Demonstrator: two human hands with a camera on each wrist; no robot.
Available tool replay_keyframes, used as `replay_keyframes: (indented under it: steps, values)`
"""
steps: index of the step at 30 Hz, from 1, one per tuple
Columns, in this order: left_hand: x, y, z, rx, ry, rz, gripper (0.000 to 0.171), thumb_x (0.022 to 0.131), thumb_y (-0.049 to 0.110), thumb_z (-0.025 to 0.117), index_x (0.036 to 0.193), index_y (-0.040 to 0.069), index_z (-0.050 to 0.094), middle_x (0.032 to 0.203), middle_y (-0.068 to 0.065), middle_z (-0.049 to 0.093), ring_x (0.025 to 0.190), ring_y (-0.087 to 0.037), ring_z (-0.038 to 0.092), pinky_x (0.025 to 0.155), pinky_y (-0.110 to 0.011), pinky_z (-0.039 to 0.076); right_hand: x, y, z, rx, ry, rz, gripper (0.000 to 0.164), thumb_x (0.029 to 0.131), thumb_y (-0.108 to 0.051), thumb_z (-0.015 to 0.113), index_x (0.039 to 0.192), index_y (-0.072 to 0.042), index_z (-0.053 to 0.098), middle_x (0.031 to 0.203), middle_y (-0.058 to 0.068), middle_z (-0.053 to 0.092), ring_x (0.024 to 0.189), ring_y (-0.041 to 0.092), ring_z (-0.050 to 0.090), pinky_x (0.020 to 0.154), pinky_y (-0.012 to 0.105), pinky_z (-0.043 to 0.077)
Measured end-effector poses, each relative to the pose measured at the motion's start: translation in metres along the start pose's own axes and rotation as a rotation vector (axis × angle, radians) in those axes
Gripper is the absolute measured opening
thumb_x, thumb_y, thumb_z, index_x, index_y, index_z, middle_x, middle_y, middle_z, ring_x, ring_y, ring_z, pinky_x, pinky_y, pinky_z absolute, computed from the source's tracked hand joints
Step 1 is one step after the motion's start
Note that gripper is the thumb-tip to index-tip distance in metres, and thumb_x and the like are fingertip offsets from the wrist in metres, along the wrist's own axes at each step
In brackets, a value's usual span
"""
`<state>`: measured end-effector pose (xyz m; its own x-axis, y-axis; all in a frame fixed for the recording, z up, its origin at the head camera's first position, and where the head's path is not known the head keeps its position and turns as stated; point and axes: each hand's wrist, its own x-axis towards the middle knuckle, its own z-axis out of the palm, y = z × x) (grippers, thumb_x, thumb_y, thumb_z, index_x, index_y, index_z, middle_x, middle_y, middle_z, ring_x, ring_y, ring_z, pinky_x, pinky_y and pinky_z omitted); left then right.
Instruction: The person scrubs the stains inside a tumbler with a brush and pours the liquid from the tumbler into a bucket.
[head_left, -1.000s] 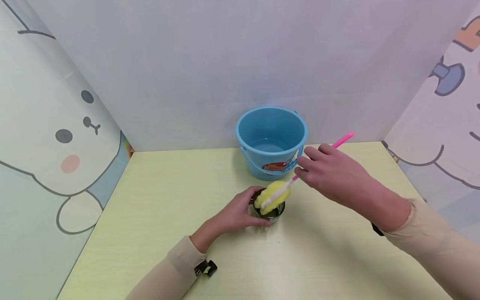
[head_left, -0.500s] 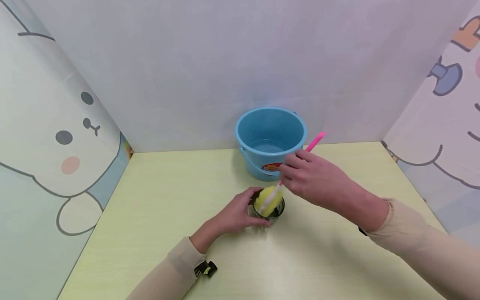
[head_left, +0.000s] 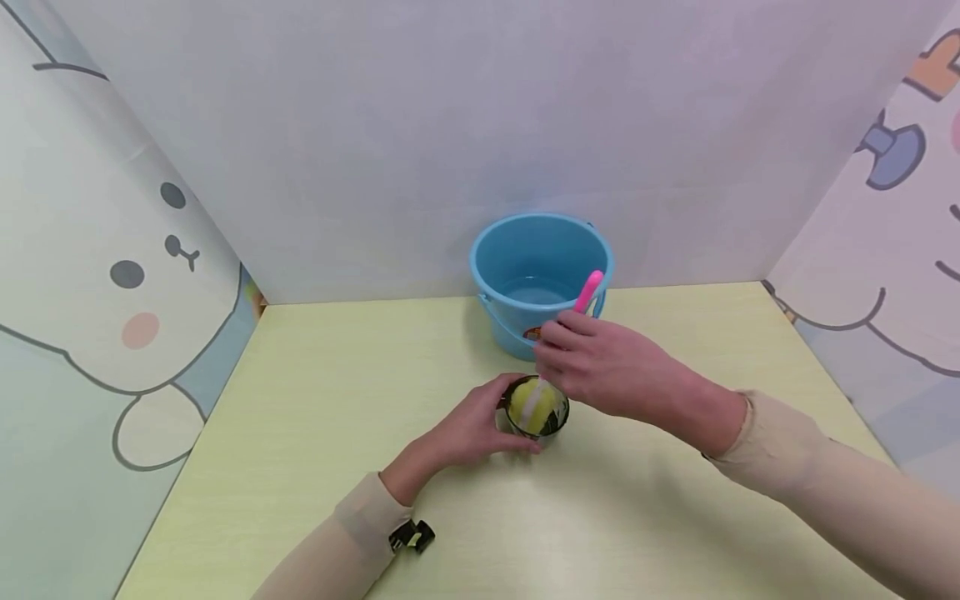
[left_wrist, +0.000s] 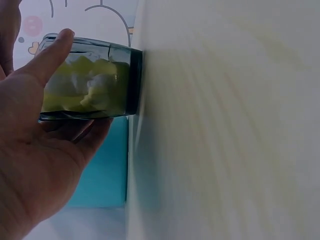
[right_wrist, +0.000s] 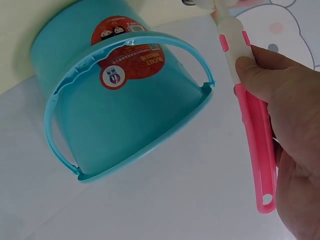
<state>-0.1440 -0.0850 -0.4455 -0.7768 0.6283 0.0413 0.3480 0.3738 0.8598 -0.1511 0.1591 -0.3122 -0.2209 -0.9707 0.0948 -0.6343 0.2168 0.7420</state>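
Observation:
A dark, see-through glass (left_wrist: 122,75) stands upright on the table, and my left hand (head_left: 468,425) grips it round the side, thumb on the near side. Inside the glass is the yellow sponge head (head_left: 531,407) of a bottle brush, seen through the wall in the left wrist view. My right hand (head_left: 600,362) holds the brush by its pink and white handle (right_wrist: 257,145), thumb pressed along it. The handle's pink end points up past the fingers, in front of the bucket. The lower shaft is partly hidden behind the right hand in the head view.
A light blue bucket (head_left: 506,321) with a red label and a folded-down handle stands behind the glass, close to the back wall (head_left: 360,167). The pale yellow table (head_left: 330,375) runs between side walls printed with cartoon animals.
My right hand has moved left and the brush has tipped more upright. Its sponge head has gone from the rim down into the glass. The left hand and the glass stay put.

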Motion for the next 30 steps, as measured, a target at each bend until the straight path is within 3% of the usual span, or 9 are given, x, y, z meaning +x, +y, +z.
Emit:
replay_keyframes:
  steps: [10,30]
  values:
    - [0.0,-0.001,0.0,0.008,0.002,0.019,0.089,0.083,0.032,0.095,0.154,0.015,0.044,0.144,0.004,0.057,0.129,-0.013,0.058,0.11,-0.031,0.049,0.004,0.005,-0.005,-0.002,-0.043,-0.026,0.051,0.073,-0.026,0.1,0.112,-0.008,0.073,0.116,0.014,0.066,0.111,0.033,0.053,0.099,0.043,0.045]
    - [0.0,-0.002,0.0,0.025,-0.001,-0.01,0.088,0.084,0.032,0.094,0.154,0.017,0.043,0.143,0.005,0.058,0.13,-0.012,0.056,0.11,-0.031,0.049,0.004,0.009,-0.014,0.055,-0.098,-0.028,0.05,0.071,-0.028,0.101,0.111,-0.01,0.076,0.119,0.013,0.067,0.115,0.033,0.053,0.1,0.042,0.044]
